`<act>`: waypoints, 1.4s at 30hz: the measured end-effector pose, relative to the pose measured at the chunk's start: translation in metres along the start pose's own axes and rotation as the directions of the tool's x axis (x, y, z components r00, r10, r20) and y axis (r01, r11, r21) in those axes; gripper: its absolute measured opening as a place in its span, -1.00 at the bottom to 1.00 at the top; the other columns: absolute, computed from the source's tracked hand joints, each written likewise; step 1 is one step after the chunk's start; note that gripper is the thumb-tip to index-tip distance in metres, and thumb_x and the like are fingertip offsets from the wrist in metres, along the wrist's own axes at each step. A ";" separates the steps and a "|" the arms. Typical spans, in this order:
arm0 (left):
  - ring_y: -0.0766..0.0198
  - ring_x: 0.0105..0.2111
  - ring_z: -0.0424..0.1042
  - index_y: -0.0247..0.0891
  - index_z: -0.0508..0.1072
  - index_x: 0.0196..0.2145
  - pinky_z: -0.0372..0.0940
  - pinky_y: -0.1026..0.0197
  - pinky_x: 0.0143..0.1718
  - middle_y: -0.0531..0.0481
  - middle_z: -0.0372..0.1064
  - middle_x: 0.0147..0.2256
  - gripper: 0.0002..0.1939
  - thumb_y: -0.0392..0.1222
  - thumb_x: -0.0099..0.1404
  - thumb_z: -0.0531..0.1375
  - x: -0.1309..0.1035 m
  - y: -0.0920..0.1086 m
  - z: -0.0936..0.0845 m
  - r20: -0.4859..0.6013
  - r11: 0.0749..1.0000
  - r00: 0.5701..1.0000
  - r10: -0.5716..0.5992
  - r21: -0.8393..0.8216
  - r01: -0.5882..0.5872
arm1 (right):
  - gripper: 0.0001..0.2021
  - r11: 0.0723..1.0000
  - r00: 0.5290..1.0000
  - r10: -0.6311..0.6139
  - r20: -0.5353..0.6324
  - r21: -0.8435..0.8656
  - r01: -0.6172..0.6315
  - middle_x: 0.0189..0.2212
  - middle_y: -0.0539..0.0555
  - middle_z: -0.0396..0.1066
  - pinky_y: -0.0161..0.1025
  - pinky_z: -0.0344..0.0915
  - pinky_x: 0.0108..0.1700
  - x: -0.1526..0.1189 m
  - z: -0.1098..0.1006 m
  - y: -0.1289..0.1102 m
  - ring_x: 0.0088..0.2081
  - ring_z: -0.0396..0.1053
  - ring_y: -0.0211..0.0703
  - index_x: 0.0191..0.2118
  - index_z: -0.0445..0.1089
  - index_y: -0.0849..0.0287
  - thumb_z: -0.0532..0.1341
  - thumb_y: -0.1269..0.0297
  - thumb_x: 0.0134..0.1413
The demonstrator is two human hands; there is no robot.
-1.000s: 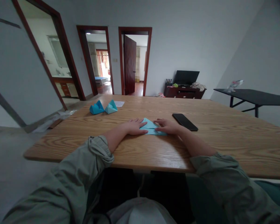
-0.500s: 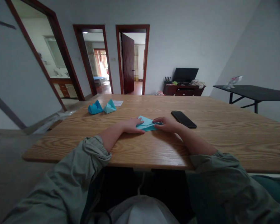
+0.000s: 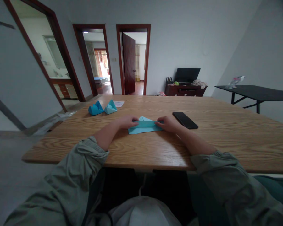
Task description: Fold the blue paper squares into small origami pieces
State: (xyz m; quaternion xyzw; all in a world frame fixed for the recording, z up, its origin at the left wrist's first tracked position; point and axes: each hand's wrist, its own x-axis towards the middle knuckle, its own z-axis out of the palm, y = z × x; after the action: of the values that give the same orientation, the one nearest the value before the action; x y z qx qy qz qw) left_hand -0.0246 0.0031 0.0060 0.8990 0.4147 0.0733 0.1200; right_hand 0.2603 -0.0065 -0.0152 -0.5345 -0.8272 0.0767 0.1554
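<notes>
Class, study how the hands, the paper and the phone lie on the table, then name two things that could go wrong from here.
1. The left hand and right hand grip the light-blue paper near its two sides; uneven pulling might skew or crease it.
2. The black phone lies close beside the right hand and forearm, so an outward swing could nudge it.

No legible text; marks on white paper (image 3: pixel 119 104) too small.
</notes>
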 end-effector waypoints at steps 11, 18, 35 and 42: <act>0.26 -0.11 0.40 -0.14 0.33 0.09 0.25 0.29 -0.07 0.01 0.41 -0.04 -0.52 -0.10 0.20 0.14 0.003 -0.007 0.008 -0.068 1.000 0.998 -0.016 0.001 0.016 | -0.32 0.999 0.984 -0.020 -0.179 0.028 0.025 0.05 0.20 0.30 -0.14 0.25 -0.04 0.003 0.013 0.006 -0.07 0.35 -0.01 0.28 -0.03 0.10 0.18 0.11 0.06; 0.21 -0.01 0.34 -0.03 0.19 0.18 0.20 0.21 0.03 0.04 0.30 0.08 -0.46 -0.18 0.23 0.10 -0.001 0.001 0.009 -0.086 0.995 0.996 0.002 0.103 0.007 | -0.41 0.978 0.956 -0.112 -0.273 -0.203 0.056 0.13 0.21 0.20 0.01 0.09 0.11 0.001 0.015 -0.012 0.09 0.17 0.14 0.23 0.12 0.09 0.17 0.13 0.07; 0.06 0.15 0.15 -0.02 0.06 0.27 -0.02 0.07 0.16 -0.05 0.10 0.21 -0.43 0.08 0.34 -0.04 0.003 0.006 0.016 0.002 0.977 1.000 0.016 0.215 -0.016 | -0.68 0.920 0.951 -0.279 -0.131 -0.320 0.226 -0.04 0.13 0.37 -0.07 0.09 0.08 -0.002 0.015 -0.029 -0.02 0.25 0.01 -0.08 0.48 0.07 0.04 0.16 0.19; 0.07 0.14 0.18 -0.17 -0.06 0.30 0.05 0.10 0.13 -0.11 0.13 0.20 -0.30 0.03 0.28 0.06 0.005 0.017 0.020 -0.090 0.985 0.995 0.030 0.174 -0.014 | -0.42 0.945 0.929 -0.251 -0.272 -0.276 0.175 0.15 0.19 0.20 0.01 0.01 0.14 -0.002 0.014 -0.030 0.13 0.10 0.12 0.21 0.16 0.14 0.15 0.13 0.06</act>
State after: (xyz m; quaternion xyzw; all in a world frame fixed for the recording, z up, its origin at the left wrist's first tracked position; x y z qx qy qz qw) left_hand -0.0048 -0.0069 -0.0084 0.9063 0.4144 0.0796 0.0212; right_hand 0.2306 -0.0201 -0.0200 -0.4614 -0.8499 -0.1273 0.2204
